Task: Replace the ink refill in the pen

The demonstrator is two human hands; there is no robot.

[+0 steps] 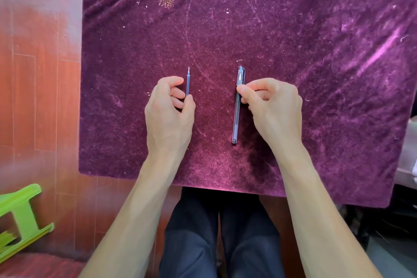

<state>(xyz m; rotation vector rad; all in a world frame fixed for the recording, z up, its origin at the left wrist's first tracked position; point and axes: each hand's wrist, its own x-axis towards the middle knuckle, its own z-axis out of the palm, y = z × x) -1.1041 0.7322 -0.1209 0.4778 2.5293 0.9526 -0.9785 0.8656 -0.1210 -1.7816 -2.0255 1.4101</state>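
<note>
A thin ink refill [187, 81] lies on the purple velvet cloth [293, 40], tip pointing away from me. My left hand [169, 115] pinches its near end between thumb and curled fingers. To the right, a clear-barrelled pen [236, 119] with its cap on lies parallel to the refill. The cap end points away from me. My right hand [273, 106] grips the pen with thumb and forefinger just below the cap. Both items rest low on the cloth, roughly a hand's width apart.
The cloth covers a small table whose front edge [225, 187] is just above my knees. A red-brown wooden floor [40, 86] lies to the left, with a green plastic stool [20, 216] at the lower left.
</note>
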